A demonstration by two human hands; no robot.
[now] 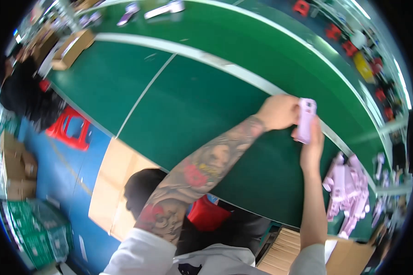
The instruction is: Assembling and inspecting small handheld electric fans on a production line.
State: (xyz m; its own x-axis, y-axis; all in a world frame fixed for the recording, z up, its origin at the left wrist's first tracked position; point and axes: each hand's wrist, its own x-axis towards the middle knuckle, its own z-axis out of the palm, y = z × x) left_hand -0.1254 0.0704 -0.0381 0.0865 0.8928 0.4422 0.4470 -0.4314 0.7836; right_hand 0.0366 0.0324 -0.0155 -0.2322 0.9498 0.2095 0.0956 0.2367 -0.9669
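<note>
A slim pink handheld device [305, 126] with a small dark spot near its top end is held up over the green work table [192, 101], right of the middle. From below, my right hand [314, 143] wraps round its lower part. My left hand [280, 112] comes across from the left with its fingers curled, closed against the upper left side of the device. Those left fingertips are partly hidden by the device. Close to my right forearm, a heap of similar pink devices [346, 185] lies on the table.
A raised white strip [234, 71] separates my table from a lighter green surface [261, 43], where more pale devices [165, 9] lie. At the far left, a person in dark clothes [25, 91] sits near a cardboard box [73, 49] and a red stool [71, 128]. Cardboard [348, 256] stands at lower right.
</note>
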